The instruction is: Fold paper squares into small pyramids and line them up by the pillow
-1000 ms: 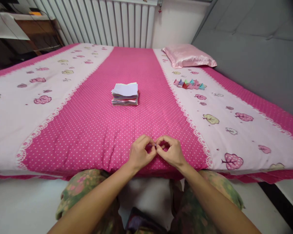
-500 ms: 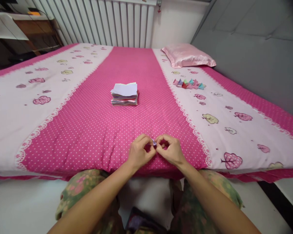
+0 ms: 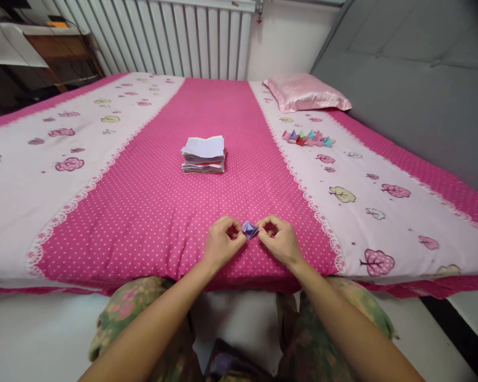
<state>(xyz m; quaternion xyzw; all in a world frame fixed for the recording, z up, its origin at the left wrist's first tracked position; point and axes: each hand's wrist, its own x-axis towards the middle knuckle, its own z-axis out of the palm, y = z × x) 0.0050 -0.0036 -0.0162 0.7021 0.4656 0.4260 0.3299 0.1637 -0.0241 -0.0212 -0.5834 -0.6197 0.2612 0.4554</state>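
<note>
Between my hands, over the near edge of the bed, is a small purple folded paper (image 3: 249, 229) with pointed corners. My left hand (image 3: 225, 239) pinches its left corner between thumb and fingertips. On the other side, my right hand (image 3: 279, 239) pinches the right corner the same way. The paper's folds stand spread in the gap between the two hands. Farther up the bed lies a stack of coloured paper (image 3: 203, 154) with a pale lilac sheet on top. To its right, several folded paper pieces (image 3: 307, 138) in pink, blue, red and green sit in rows.
The bed (image 3: 143, 212) has a pink dotted cover with pale printed bands. A pink satin pillow (image 3: 306, 93) rests at the far right, beside the grey headboard (image 3: 414, 79). A white radiator (image 3: 195, 37) runs behind the bed, and a desk (image 3: 56, 45) stands far left.
My hands have moved slightly apart, the left one leftward. The purple paper, mostly hidden between the fingers before, now shows opened out between them.
</note>
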